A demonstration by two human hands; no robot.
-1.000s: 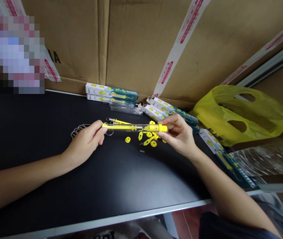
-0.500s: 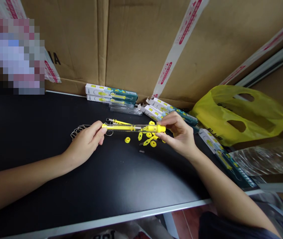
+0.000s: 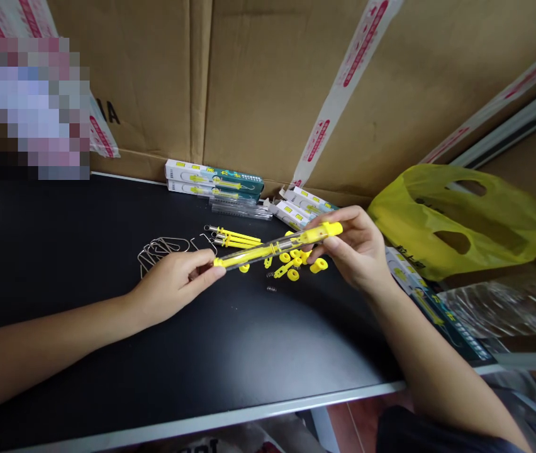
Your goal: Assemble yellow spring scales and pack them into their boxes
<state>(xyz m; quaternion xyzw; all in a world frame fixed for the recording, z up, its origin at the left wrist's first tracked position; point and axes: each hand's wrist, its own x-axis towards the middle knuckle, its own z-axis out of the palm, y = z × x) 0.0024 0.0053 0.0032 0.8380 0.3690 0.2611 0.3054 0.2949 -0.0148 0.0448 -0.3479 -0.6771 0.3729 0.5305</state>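
Observation:
A tubular spring scale, a clear tube with yellow parts and a spring inside, is held up between my hands, its right end higher. My left hand pinches its yellow left end between thumb and fingers. My right hand grips the yellow cap at the other end. Beneath it on the table lie yellow rods with springs, yellow rings, flat yellow pieces and a small loose spring. Bent wire hooks lie in a pile just beyond my left hand.
Printed boxes and clear tubes lie along the back of the black table, against a large carton. A yellow plastic bag and another box are at the right. A pixelated patch covers the upper left.
The spring scale has tilted, its right end rising, and both hands have moved right with it. More of the yellow rods and wire hooks shows now.

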